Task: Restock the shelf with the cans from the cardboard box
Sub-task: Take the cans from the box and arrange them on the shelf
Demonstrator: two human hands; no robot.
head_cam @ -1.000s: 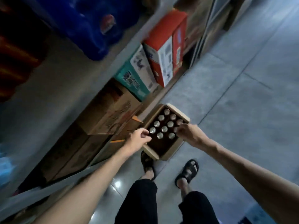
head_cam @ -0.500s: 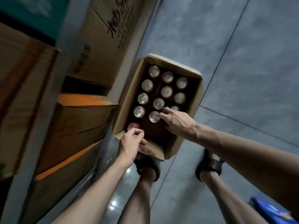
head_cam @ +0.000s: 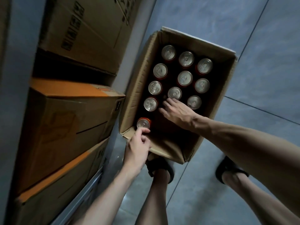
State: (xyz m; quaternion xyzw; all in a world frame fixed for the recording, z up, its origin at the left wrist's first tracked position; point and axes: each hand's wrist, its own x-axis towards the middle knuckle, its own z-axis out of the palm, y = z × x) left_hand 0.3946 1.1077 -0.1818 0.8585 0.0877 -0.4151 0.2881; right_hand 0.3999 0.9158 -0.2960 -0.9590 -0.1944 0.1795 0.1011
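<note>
Eleven cans (head_cam: pixel 185 78) stand upright in the cardboard box (head_cam: pixel 191 40), long axes vertical, silver tops facing up. The nearest can (head_cam: pixel 143 123) sits just beyond the left grip (head_cam: pixel 138 148), whose curled fingers reach its rim; whether they pinch it I cannot tell. The right grip (head_cam: pixel 176 111) is spread, fingertips down among the cans. Left of both grips, cartons (head_cam: pixel 65 124) fill the shelf (head_cam: pixel 90 189).

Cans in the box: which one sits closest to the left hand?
The can alone in the nearest row, in the left corner of the box, just ahead of the left hand.
</note>
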